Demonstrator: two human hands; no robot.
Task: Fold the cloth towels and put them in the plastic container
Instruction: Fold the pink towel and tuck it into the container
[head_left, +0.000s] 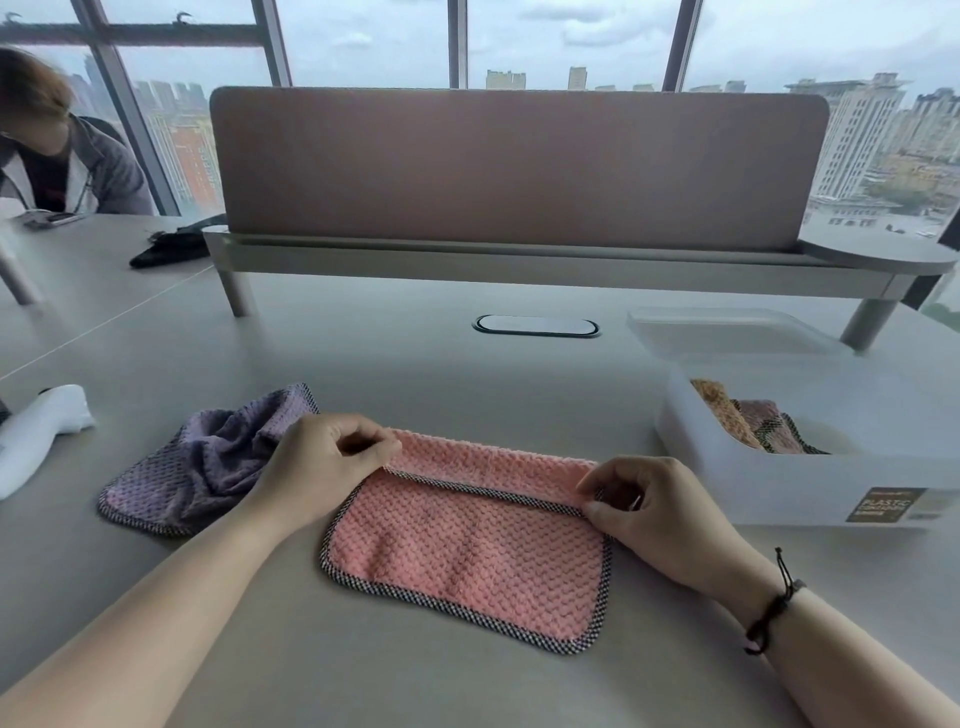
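A pink towel (467, 556) with a checkered border lies flat on the table in front of me, its far edge turned over toward me. My left hand (322, 462) pinches the far left corner of that folded edge. At the far right corner, my right hand (649, 509) pinches the same edge. A crumpled purple towel (208, 462) lies to the left, partly under my left hand. The translucent plastic container (779, 488) stands at the right with folded towels (748, 421) inside, orange and pink.
The container's lid (727, 332) lies behind it. A white object (36, 431) rests at the left edge. A desk divider on a raised shelf (519, 260) crosses the back. A person sits at the far left beside a black item (166, 249).
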